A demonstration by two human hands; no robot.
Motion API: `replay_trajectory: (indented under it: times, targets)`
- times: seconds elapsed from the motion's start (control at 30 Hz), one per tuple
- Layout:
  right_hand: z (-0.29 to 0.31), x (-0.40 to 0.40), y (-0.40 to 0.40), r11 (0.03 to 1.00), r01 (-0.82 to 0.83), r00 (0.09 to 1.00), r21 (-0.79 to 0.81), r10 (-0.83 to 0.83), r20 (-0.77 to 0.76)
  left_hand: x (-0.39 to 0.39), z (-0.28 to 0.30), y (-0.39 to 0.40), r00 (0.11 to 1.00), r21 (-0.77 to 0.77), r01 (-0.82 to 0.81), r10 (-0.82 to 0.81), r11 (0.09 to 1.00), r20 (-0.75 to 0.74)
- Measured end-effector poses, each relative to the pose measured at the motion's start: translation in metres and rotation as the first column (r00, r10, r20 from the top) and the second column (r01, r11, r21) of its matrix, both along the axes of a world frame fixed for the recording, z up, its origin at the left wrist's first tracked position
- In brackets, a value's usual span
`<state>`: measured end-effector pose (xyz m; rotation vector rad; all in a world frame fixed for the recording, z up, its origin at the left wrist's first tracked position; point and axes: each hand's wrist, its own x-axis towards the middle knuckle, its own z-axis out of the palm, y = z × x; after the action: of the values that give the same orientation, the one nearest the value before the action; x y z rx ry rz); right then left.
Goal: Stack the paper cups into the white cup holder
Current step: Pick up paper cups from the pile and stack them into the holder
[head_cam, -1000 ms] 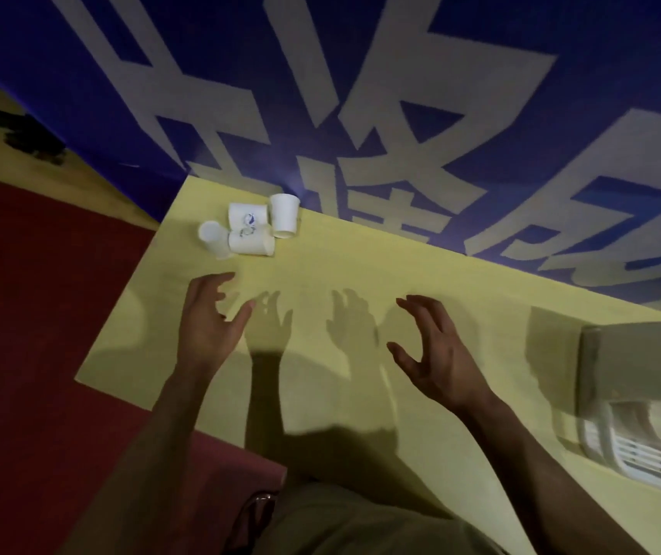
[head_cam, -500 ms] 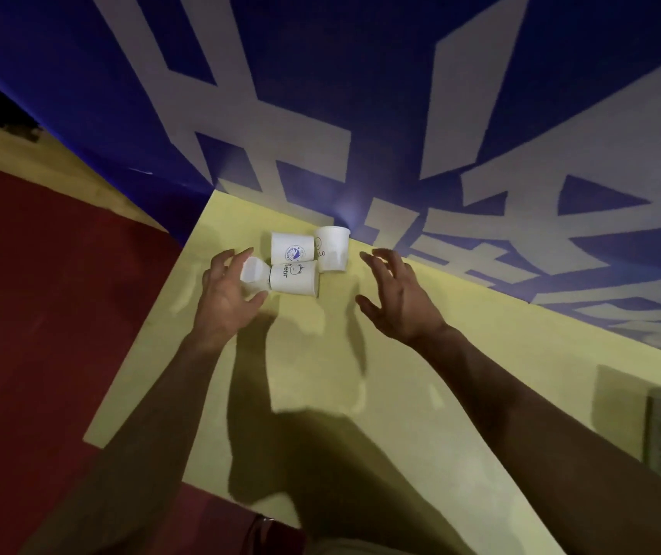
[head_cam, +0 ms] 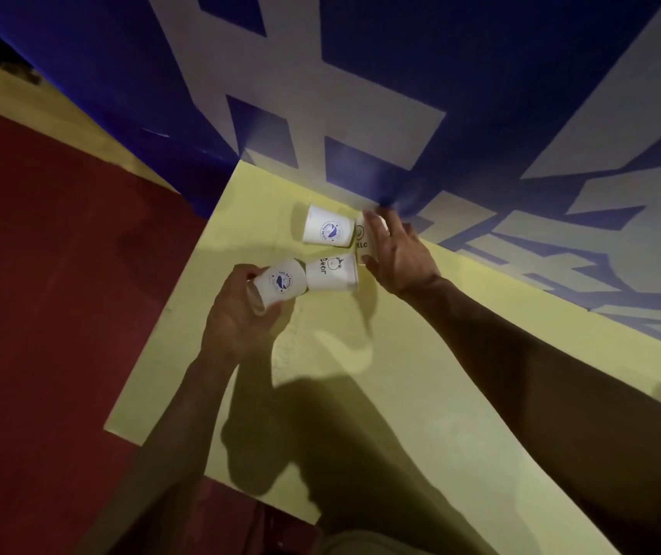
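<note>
Two bare forearms with no sleeves showing, left hand (head_cam: pixel 240 314) and right hand (head_cam: pixel 399 258) without gloves, rings or watch in view, a patch of pale khaki garment (head_cam: pixel 365 544) at the bottom edge, details lost in dim light

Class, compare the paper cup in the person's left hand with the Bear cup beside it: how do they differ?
The left hand grips the whale-logo cup; no hand holds the Bear cup. The whale-logo cup bears a round blue emblem; the Bear cup has dark lettering and a bear face. Both are white paper cups, side by side.
</note>
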<state>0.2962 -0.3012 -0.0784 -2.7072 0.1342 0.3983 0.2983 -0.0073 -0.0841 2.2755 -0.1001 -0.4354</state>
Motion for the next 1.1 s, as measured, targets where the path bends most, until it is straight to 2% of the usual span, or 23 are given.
replay_trajectory:
  times: [0.1,0.27,0.33,0.47,0.63,0.73,0.9,1.03,1.1]
  targets:
    - [-0.007,-0.002,-0.001,1.0,0.009,1.0,-0.005,-0.009,0.017,-0.006,-0.003,0.0,1.0,0.056,0.004,-0.002,0.998,-0.024]
    - [0.0,-0.008,-0.003,0.999,0.048,0.999,-0.004,-0.048,0.024,-0.009,-0.01,-0.012,0.993,0.246,0.104,-0.117,0.964,0.035]
    - [0.003,-0.012,-0.004,0.998,0.061,0.997,-0.017,-0.06,0.039,-0.007,-0.011,-0.022,0.989,0.269,0.126,-0.143,0.955,0.045]
    - [0.005,-0.023,-0.004,0.997,0.074,0.99,-0.013,-0.072,0.123,0.0,-0.002,-0.038,0.995,0.194,0.096,-0.094,0.976,-0.023]
    - [0.006,-0.041,0.001,0.998,0.065,0.975,-0.005,-0.063,0.211,-0.006,0.008,-0.029,0.994,0.135,0.109,-0.109,0.985,-0.011]
    - [0.008,-0.055,0.004,0.998,0.063,0.971,0.03,-0.068,0.227,-0.011,0.017,-0.021,0.994,0.049,0.11,-0.108,0.993,-0.032]
    - [0.017,-0.09,-0.003,0.991,0.12,0.971,0.05,-0.128,0.2,-0.036,0.038,-0.027,0.992,-0.002,0.13,-0.13,0.992,0.012]
    - [0.039,-0.136,-0.016,0.982,0.174,0.954,0.078,-0.187,0.233,-0.058,0.055,-0.047,0.985,-0.068,0.129,-0.136,0.989,-0.104]
    - [0.052,-0.166,-0.024,0.967,0.228,0.931,0.113,-0.251,0.266,-0.074,0.063,-0.061,0.977,-0.095,0.171,-0.181,0.981,-0.11]
